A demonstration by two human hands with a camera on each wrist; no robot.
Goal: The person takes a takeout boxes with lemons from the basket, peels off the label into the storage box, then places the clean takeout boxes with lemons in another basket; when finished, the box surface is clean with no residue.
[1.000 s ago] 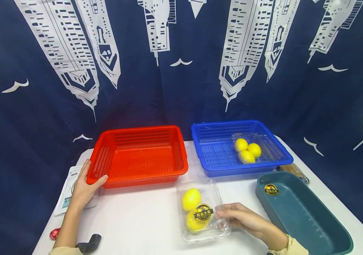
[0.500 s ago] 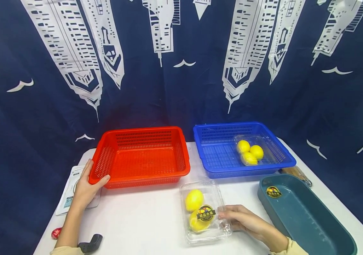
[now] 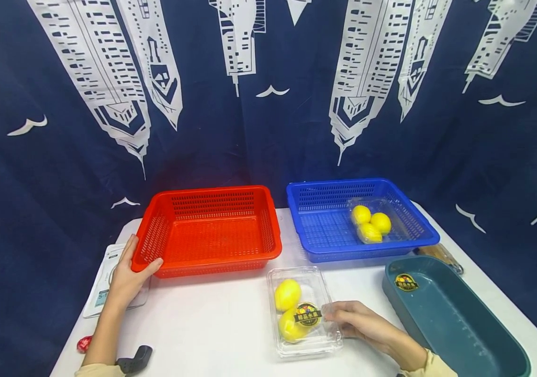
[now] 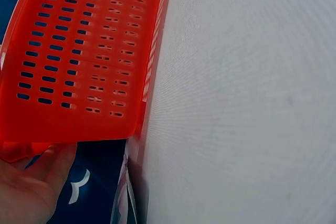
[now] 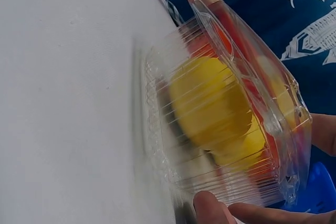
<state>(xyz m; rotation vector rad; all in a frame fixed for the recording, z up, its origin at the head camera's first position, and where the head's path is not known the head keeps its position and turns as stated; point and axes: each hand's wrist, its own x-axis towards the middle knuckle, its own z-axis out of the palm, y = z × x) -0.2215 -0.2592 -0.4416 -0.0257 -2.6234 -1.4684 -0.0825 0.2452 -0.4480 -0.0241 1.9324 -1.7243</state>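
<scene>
In the head view, a clear plastic clamshell box [image 3: 303,348] with two lemons [image 3: 288,294] inside stands at the front middle of the table. A round black-and-gold sticker [image 3: 308,314] shows on its lid. My right hand [image 3: 367,325] holds the box by its right side, with thumb and fingers also seen at its edge in the right wrist view. My left hand [image 3: 127,277] grips the near left corner of the red basket [image 3: 209,264], thumb along the front wall and fingers at the left side. The basket holds nothing.
A blue basket [image 3: 317,246] at the back right holds another clear box with three lemons [image 3: 370,224]. Right of my right hand sits a dark green tray [image 3: 466,319] bearing a similar sticker. A white scale [image 3: 101,290] lies partly under my left arm, beside a red wrapped item [image 3: 84,344].
The head view shifts slightly. Both hands keep their holds, and the box stays almost where it was.
</scene>
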